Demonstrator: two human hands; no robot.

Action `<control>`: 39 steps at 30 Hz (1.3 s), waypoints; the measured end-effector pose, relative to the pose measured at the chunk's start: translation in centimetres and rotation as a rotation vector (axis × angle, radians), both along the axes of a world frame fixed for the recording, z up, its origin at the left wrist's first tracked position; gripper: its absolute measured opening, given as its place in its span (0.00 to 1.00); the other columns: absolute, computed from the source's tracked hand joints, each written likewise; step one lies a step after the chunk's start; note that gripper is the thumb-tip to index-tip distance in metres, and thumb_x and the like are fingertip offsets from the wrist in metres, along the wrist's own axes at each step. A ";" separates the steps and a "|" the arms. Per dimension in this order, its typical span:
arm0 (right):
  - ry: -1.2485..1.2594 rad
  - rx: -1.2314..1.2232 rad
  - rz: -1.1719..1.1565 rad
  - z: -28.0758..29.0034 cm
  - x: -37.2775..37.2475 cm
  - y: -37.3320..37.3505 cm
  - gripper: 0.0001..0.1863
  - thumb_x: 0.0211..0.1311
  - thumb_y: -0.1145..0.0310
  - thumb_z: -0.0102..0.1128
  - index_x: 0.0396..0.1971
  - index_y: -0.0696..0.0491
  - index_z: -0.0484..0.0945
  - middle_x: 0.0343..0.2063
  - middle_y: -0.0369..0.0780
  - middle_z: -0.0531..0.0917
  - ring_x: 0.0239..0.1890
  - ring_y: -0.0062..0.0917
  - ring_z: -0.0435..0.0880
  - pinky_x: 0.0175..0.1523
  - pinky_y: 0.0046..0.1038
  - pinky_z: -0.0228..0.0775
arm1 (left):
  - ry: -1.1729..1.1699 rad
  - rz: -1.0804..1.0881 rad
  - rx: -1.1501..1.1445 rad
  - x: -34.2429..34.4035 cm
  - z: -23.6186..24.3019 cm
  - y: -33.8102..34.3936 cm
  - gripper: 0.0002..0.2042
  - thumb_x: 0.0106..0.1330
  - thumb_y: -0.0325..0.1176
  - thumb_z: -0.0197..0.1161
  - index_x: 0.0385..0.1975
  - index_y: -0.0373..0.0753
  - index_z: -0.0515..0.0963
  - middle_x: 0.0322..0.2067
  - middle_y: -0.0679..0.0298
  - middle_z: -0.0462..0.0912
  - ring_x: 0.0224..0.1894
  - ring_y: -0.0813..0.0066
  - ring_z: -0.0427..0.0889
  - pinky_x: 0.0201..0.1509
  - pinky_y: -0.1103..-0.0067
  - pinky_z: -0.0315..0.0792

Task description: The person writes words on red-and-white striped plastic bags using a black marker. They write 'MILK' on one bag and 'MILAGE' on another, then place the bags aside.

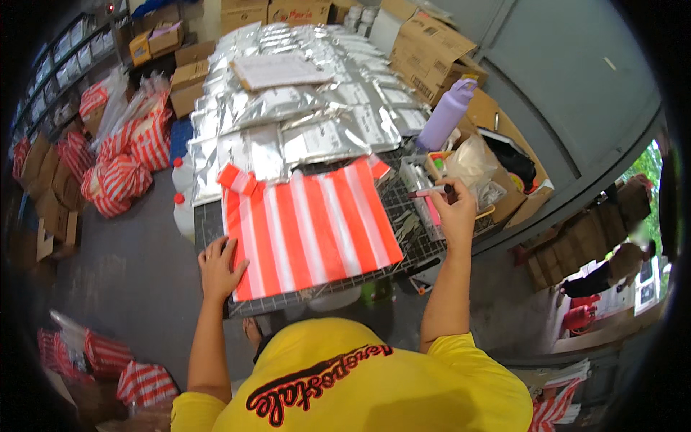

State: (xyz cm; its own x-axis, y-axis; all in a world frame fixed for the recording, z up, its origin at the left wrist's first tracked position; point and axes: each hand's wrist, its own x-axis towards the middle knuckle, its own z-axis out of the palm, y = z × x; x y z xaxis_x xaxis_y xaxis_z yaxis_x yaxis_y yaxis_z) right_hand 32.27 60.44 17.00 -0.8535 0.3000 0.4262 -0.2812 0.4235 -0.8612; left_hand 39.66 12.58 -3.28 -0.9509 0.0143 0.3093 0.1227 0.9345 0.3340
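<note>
A red-and-white striped plastic bag [317, 223] lies flat at the front of the table, its two handle ends pointing away from me. My left hand [219, 268] rests at the bag's left edge with fingers spread, the thumb touching the plastic. Right of the bag, my right hand [456, 209] is closed round a marker pen [430, 192], held roughly level above a clear plastic tray [412, 175]. Something pink [432, 211] shows just below the marker; its kind is unclear.
Many silver foil packets [327, 137] cover the table's far part, with a paper-topped board [281, 70] on them. A lilac bottle [448, 115] and an open cardboard box [515, 198] stand at the right. Tied striped bags [119, 183] and red-capped jugs [183, 212] are at the left.
</note>
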 end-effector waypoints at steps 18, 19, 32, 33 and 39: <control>-0.511 -0.208 0.422 -8.0 5.6 -14.0 0.07 0.67 0.71 0.68 0.36 0.59 0.83 0.30 0.35 0.86 0.30 0.16 0.83 0.36 0.21 0.75 | 0.162 -0.104 0.238 0.7 2.4 3.1 0.35 0.57 0.43 0.77 0.65 0.39 0.76 0.65 0.50 0.74 0.66 0.48 0.71 0.69 0.56 0.62; -0.616 -0.289 0.470 -7.4 6.4 -15.6 0.07 0.68 0.70 0.68 0.37 0.59 0.84 0.30 0.35 0.85 0.30 0.16 0.82 0.36 0.21 0.75 | 0.141 -0.227 0.352 1.1 4.0 4.9 0.37 0.56 0.42 0.77 0.67 0.38 0.73 0.65 0.50 0.74 0.66 0.47 0.72 0.70 0.56 0.63; -0.517 -0.572 0.497 -9.2 7.9 -23.4 0.10 0.71 0.65 0.66 0.32 0.56 0.85 0.26 0.34 0.85 0.26 0.15 0.82 0.30 0.21 0.75 | -0.465 -0.669 0.794 0.1 9.9 7.7 0.34 0.71 0.44 0.69 0.71 0.37 0.62 0.31 0.55 0.83 0.31 0.61 0.84 0.34 0.67 0.73; -0.453 -0.526 0.491 -10.0 7.7 -23.4 0.11 0.72 0.65 0.66 0.31 0.55 0.85 0.25 0.33 0.84 0.27 0.15 0.82 0.31 0.22 0.76 | -0.742 -0.667 0.773 -0.3 10.9 6.8 0.34 0.72 0.46 0.69 0.72 0.39 0.62 0.28 0.59 0.80 0.29 0.66 0.80 0.32 0.69 0.71; 0.235 -0.960 -0.055 -4.2 1.8 -7.7 0.10 0.73 0.63 0.62 0.37 0.55 0.80 0.27 0.35 0.81 0.21 0.15 0.72 0.24 0.21 0.61 | -0.971 -0.208 0.820 -0.8 8.3 -3.3 0.34 0.69 0.48 0.71 0.72 0.45 0.67 0.26 0.67 0.72 0.25 0.76 0.71 0.30 0.75 0.68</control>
